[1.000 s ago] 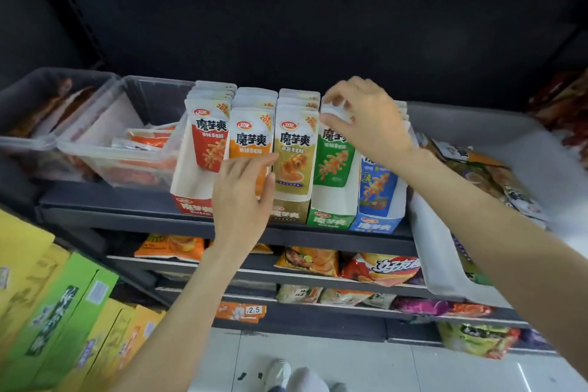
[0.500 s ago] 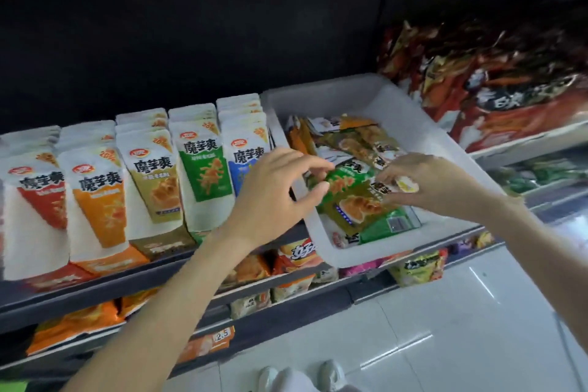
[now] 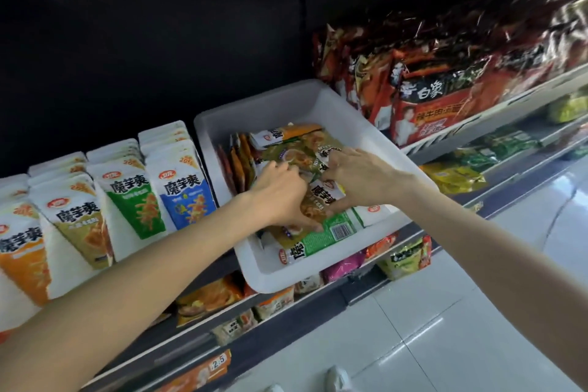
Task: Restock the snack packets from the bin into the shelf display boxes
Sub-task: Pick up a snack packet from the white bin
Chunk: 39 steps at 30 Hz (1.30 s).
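One white bin (image 3: 375,137) on shelf (image 3: 178,340), loose packets (image 3: 321,234) piled inside, count unclear. Left of bin: five display boxes (image 3: 127,191) in row, packets upright. Two hands in bin: left hand (image 3: 280,192) fingers curled into pile; right hand (image 3: 356,180) fingers curled on packets; exact grasp unclear.

The bin (image 3: 366,124) is open above; display boxes (image 3: 152,188) crowd its left wall, noodle bags (image 3: 423,99) its right.
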Each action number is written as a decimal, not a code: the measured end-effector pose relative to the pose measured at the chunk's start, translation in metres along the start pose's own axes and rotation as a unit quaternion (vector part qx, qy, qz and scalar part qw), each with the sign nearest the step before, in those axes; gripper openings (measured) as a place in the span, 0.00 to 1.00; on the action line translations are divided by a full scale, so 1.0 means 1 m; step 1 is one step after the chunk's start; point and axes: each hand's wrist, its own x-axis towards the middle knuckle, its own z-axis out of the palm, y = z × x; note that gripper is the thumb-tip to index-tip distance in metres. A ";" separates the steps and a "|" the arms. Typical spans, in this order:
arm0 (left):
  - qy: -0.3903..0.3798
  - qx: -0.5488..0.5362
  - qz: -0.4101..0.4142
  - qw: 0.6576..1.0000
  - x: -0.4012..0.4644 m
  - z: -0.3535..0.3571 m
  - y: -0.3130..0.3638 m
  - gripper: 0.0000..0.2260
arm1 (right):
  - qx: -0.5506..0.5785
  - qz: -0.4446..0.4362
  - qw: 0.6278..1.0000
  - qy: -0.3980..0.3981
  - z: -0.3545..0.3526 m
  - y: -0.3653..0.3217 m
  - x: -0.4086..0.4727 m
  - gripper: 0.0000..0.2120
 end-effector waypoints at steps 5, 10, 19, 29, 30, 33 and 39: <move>-0.034 -0.126 0.011 0.991 -0.003 0.003 -0.009 0.43 | 0.067 0.004 0.998 0.016 0.004 0.006 -0.006 0.32; -0.046 -0.097 -0.006 0.994 -0.005 0.007 -0.010 0.38 | 0.057 0.017 0.998 0.001 0.005 0.004 -0.005 0.34; -0.022 -0.126 -0.001 0.992 -0.014 -0.001 -0.008 0.37 | 0.158 0.047 0.984 0.063 -0.005 0.002 -0.018 0.32; 0.241 -0.553 -0.061 0.795 -0.070 -0.027 -0.032 0.11 | 0.568 0.054 0.791 0.221 -0.041 -0.021 -0.039 0.03; 0.250 -0.581 -0.059 0.772 -0.078 -0.028 -0.032 0.11 | 0.575 0.030 0.784 0.231 -0.051 -0.030 -0.039 0.01; 0.291 -0.617 -0.063 0.728 -0.106 -0.024 -0.035 0.12 | 0.557 -0.025 0.785 0.269 -0.078 -0.056 -0.030 0.07; 0.418 -0.563 -0.195 0.685 -0.170 0.022 -0.072 0.19 | 0.559 -0.065 0.763 0.319 -0.115 -0.107 0.019 0.04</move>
